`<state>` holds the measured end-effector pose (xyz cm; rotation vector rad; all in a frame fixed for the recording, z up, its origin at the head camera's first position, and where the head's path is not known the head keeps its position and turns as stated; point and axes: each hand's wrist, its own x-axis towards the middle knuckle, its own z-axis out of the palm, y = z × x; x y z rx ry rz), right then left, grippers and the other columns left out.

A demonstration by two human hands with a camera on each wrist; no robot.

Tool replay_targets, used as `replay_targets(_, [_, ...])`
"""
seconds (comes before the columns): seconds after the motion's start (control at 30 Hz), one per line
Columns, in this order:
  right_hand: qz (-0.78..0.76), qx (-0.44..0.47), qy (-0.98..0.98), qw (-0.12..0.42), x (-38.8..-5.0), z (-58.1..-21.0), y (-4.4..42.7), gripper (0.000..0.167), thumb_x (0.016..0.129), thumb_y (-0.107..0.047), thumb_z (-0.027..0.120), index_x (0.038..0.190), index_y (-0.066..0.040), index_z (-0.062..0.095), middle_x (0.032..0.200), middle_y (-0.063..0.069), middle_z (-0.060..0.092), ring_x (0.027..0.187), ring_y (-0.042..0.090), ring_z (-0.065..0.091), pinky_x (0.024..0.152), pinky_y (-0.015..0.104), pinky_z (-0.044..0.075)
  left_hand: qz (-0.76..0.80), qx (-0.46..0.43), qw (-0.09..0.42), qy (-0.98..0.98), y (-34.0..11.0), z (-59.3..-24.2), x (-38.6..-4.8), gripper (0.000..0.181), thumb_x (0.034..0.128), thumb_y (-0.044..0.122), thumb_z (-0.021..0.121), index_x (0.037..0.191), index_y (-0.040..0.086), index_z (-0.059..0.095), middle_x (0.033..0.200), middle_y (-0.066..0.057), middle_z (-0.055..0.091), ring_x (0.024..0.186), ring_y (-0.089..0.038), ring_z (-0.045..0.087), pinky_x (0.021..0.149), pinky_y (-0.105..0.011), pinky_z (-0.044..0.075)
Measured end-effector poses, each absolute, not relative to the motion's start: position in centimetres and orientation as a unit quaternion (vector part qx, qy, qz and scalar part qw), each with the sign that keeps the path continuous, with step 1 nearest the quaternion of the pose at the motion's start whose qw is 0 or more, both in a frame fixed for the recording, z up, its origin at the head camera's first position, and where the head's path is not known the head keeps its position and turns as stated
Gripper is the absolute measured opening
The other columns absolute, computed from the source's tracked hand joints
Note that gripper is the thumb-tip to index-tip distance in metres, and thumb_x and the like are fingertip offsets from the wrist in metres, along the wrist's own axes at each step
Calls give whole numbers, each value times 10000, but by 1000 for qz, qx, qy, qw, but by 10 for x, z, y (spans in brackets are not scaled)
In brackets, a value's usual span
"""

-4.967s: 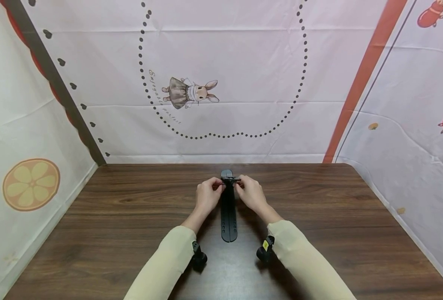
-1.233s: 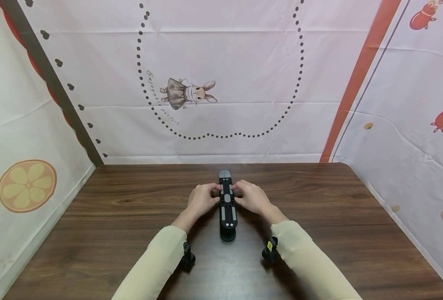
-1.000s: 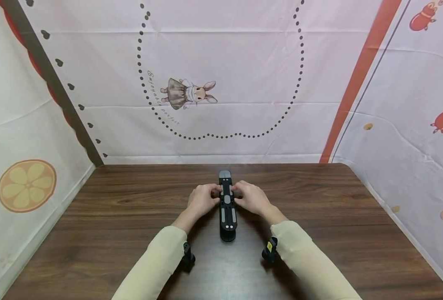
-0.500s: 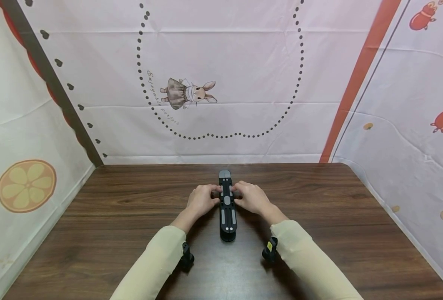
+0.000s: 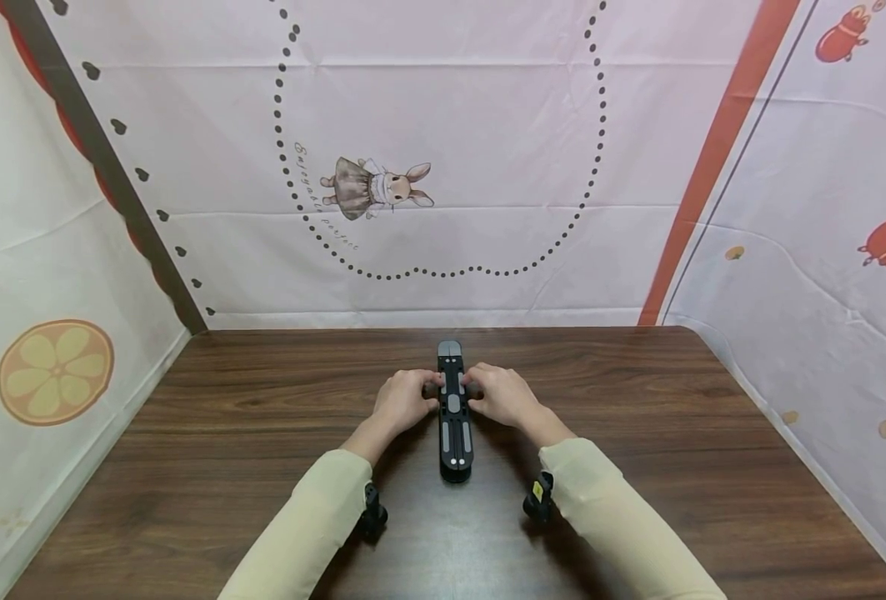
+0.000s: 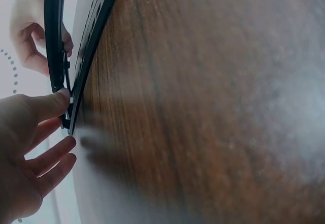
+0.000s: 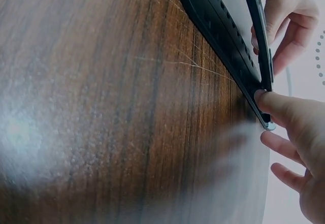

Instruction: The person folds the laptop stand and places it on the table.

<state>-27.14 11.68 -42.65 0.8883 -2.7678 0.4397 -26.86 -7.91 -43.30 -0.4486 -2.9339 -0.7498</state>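
Note:
A black folding laptop stand [image 5: 454, 429] with grey pads lies lengthwise at the middle of the table, pointing away from me. Its upper arm [image 7: 260, 36] is tilted over the slotted base [image 7: 213, 26], with a narrow wedge-shaped gap that widens toward me. From the left side my left hand [image 5: 402, 400] pinches the upper arm, thumb at the lower edge and index finger up by a grey pad. My right hand [image 5: 504, 397] pinches the opposite edge in the same manner. The remaining fingers of both hands are spread loosely in the wrist views.
The dark wooden table [image 5: 262, 467] has a printed white cloth [image 5: 518, 167] behind it and on both sides. Black wrist cameras [image 5: 372, 512] sit at each sleeve cuff. Light glares on the tabletop near me.
Five seconds ago both hands were at the stand's far end with the slotted base exposed. The upper arm now covers the base, and its near end has sunk further over the last second.

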Motion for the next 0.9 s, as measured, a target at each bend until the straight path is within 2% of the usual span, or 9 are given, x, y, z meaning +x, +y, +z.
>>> replay_targets(0.2, [130,302,-938,105,-273,-430,116,292,752,-183,750,1018,-123,643,998,0,635,685,113,566,610,312,466,-223,-157,40,-961,-78,-432,-268,295,767,185,750,1054,207,685,1102,12,666,980,-201,631,763,-390,509])
replay_targets(0.3, [114,306,-939,109,-272,-430,116,298,750,-201,751,1020,-132,645,988,-7,628,681,118,564,619,327,466,-208,-167,40,-963,-78,-433,-267,306,763,184,754,1061,197,684,1147,15,648,1037,-214,612,801,-405,502])
replay_targets(0.5, [111,309,-939,105,-271,-430,116,282,765,-181,737,1026,-133,642,1011,3,627,765,160,606,660,365,482,-190,-178,43,-965,-79,-435,-268,322,767,180,748,1081,182,674,1166,5,639,1056,-226,601,820,-408,496])
replay_targets(0.63, [117,307,-940,90,-269,-426,115,251,806,-174,701,1047,-132,645,1049,13,628,820,175,623,677,368,493,-191,-183,27,-964,-80,-432,-267,332,789,178,725,1115,180,659,1207,1,617,1099,-242,577,866,-427,476])
replay_targets(0.9, [117,305,-942,72,-265,-421,116,247,832,-249,675,1041,-125,631,1071,26,631,828,182,610,682,394,486,-200,-203,-3,-958,-80,-426,-262,379,835,295,674,1180,147,624,1247,-15,591,1160,-229,540,930,-422,444])
